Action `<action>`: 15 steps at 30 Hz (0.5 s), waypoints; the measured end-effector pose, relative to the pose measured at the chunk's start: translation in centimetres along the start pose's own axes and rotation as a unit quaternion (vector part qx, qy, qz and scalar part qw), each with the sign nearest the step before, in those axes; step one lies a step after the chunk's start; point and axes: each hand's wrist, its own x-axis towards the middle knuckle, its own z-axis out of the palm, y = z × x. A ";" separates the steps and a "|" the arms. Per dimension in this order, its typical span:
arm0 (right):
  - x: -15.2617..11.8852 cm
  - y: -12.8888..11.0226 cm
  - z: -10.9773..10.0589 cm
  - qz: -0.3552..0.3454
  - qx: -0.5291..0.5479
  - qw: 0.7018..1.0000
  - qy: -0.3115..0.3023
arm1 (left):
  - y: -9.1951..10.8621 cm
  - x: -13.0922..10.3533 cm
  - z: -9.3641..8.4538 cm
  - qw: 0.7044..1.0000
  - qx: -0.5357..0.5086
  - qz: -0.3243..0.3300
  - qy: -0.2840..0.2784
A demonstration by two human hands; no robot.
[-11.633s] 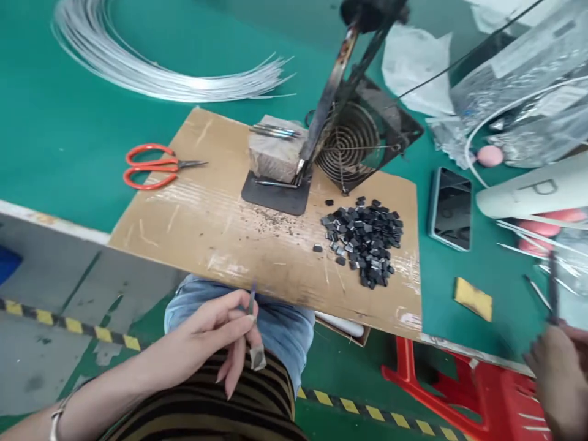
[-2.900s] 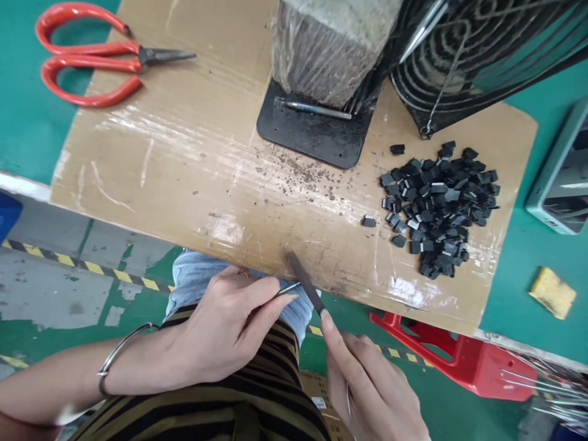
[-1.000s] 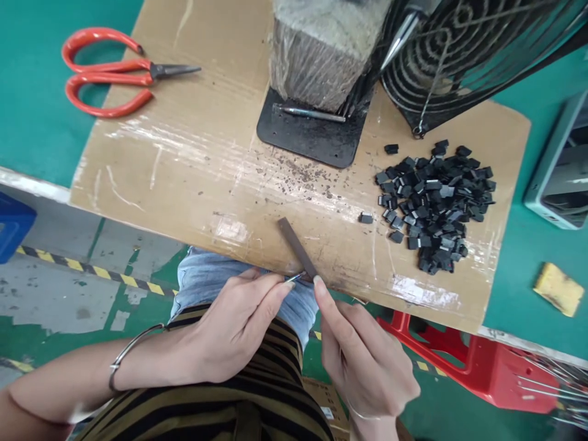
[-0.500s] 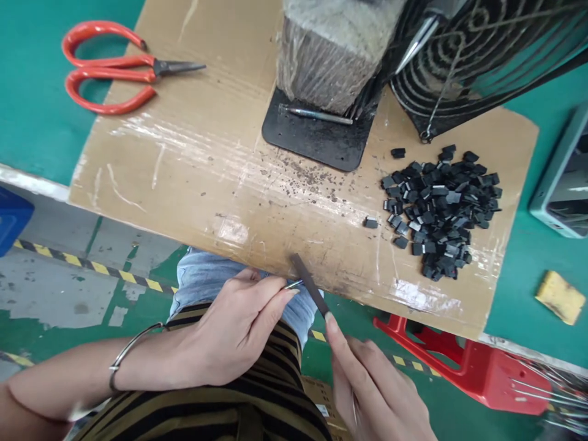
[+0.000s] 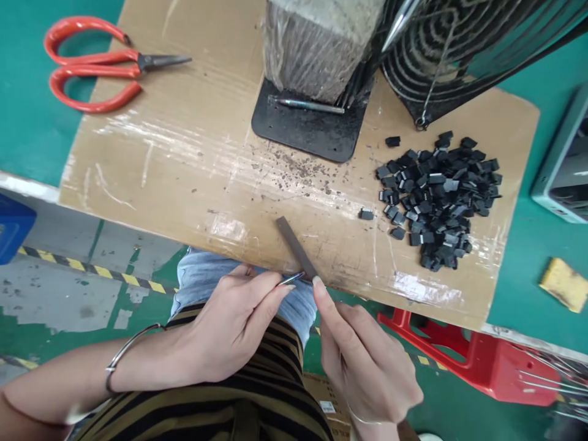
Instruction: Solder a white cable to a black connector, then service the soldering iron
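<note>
The left hand (image 5: 234, 324) is closed around a slim metal rod (image 5: 291, 278), pinched between thumb and forefinger so that only a short, shiny end sticks out. The right hand (image 5: 367, 361) grips a flat dark file (image 5: 296, 248) by its near end, forefinger laid along the top. Rod and file meet at the front edge of the cardboard sheet (image 5: 184, 165), which covers much of the bench (image 5: 27, 141); the file's far end reaches in over the cardboard, pointing towards the back left. The rod looks light, stiff and rather slippery, so a firm pinch close behind its tip should suit it; the file seems rigid and rough-faced, best steered from its near end with a finger along its back. Past the file's far end lie loose crumbs (image 5: 303, 168) and then the black plate (image 5: 303, 135). A single black piece (image 5: 366, 214) sits to the right, beside the heap of black pieces (image 5: 441, 196) near the cardboard's right edge, and the scissors (image 5: 103, 67) lie well apart across its left edge, leaving sideways room at the front.
</note>
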 end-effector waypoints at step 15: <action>-0.5 0.0 -0.1 0.006 0.000 0.999 -0.045 | 0.1 0.0 -0.2 0.998 -0.051 -0.037 -0.013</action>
